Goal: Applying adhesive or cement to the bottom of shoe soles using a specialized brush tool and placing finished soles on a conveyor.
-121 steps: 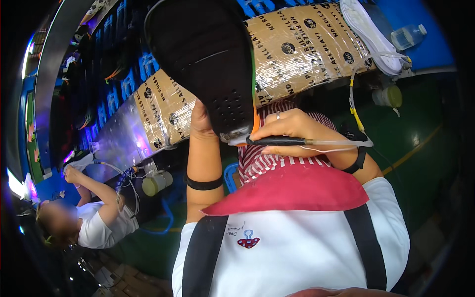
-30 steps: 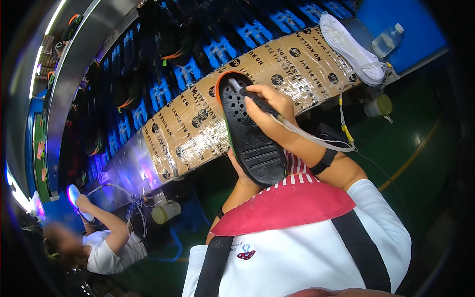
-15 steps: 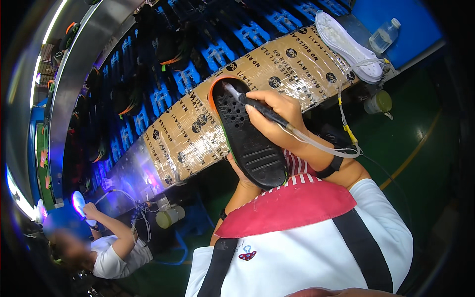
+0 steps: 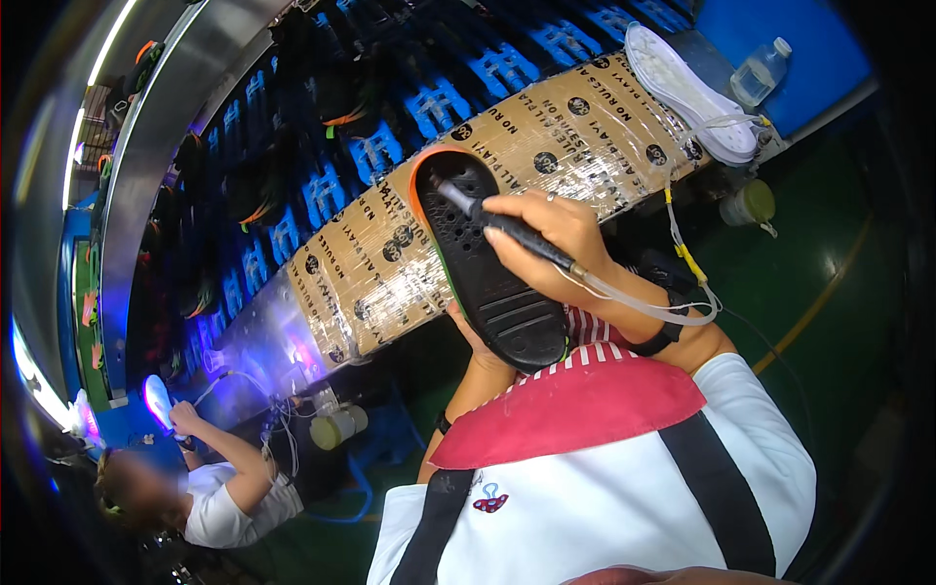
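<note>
The brush (image 4: 522,236) has slid nearer the left edge of the sole (image 4: 487,278), before the apron (image 4: 575,405). Right hand (image 4: 564,242) pinches brush; left hand (image 4: 472,336) clasps sole's side, good place, as it seems light and bendable.

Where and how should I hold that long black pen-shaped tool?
Probably pinch its slim black handle from the right, as the right hand does: the pale tip points left over the orange-rimmed black shoe sole, and a whitish hose trails behind.
</note>
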A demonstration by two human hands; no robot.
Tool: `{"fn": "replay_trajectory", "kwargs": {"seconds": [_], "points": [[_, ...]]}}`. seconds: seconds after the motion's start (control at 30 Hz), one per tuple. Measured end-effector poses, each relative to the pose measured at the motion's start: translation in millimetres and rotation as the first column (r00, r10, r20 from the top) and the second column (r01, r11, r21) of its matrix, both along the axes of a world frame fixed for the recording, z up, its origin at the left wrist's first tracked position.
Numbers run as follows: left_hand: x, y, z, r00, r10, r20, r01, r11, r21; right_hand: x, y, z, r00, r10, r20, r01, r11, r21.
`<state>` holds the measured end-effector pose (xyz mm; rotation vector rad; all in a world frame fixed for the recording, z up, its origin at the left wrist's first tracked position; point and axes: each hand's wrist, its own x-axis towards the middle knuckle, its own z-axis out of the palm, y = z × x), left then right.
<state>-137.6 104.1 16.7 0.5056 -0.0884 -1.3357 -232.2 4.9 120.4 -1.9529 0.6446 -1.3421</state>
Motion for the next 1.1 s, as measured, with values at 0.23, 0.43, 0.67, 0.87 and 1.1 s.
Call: {"fn": "replay_trajectory", "kwargs": {"seconds": [0.23, 0.43, 0.67, 0.87, 1.1], "points": [[-10, 0, 14, 0.961, 0.083, 0.265, -0.097, 0.994, 0.042, 9, 5, 1, 0.967, 0.09, -0.236, -0.131, 0.978, -0.164], [-2, 10, -8, 1.0, -0.005, 0.011, 0.004, 0.998, 0.06, 2, 4, 11, 0.961, 0.265, -0.076, -0.267, 0.963, -0.029], [-5, 2, -1, 1.0, -0.005, 0.017, 0.006, 0.999, -0.043, -2, -5, 10, 0.988, -0.009, -0.156, 0.003, 0.999, -0.043], [0, 2, -13, 1.0, 0.024, 0.012, -0.023, 0.999, -0.044, 8, 8, 1, 0.954, 0.169, -0.249, -0.211, 0.966, -0.152], [11, -2, -11, 0.987, 0.055, 0.153, -0.045, 0.997, -0.068, -1, 6, 5, 0.986, 0.081, -0.148, -0.088, 0.995, -0.045]]}}
